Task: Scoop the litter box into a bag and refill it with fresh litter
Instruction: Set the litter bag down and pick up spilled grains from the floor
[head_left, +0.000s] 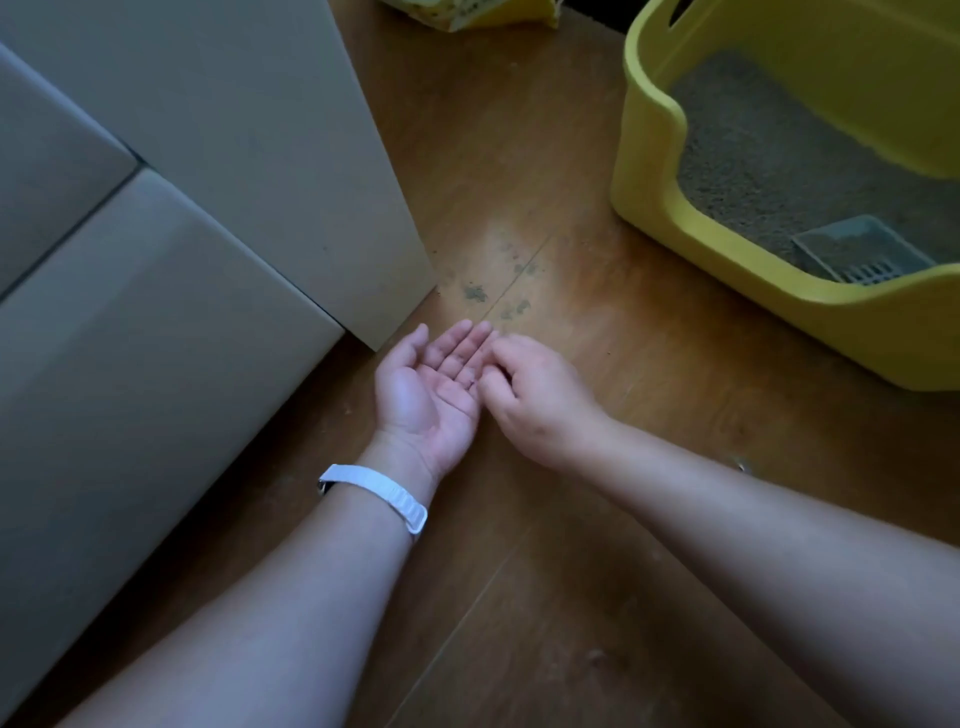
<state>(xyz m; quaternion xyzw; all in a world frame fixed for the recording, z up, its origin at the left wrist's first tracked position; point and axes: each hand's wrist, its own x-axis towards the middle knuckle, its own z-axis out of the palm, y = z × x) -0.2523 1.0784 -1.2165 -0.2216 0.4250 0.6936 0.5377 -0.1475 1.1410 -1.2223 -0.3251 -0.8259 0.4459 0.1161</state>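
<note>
Two bare forearms reach forward over a wooden floor (571, 571); the left wrist carries a white wristband (379, 491). The left hand (434, 384) lies palm up just above the boards, its grip wide, fingers straight and together, holding nothing that can be made out. The right hand (535, 395) is knuckles up, touching the outer edge of the left fingers. Its fingers are curled under, and it cannot be told whether this grip holds anything. Just beyond both sets of fingertips lie small dark patches of spilled litter (474, 292) along a seam in the floor. To the left stand large grey boxes (156, 312), one corner near the spill. Farther right sits the yellow litter box (649, 156), well apart from the hands, filled with grey-brown litter (769, 156). A grey-blue slotted scoop (857, 252) rests in its near end. At the far edge, partly cut off, lies a yellow bag (483, 13).
</note>
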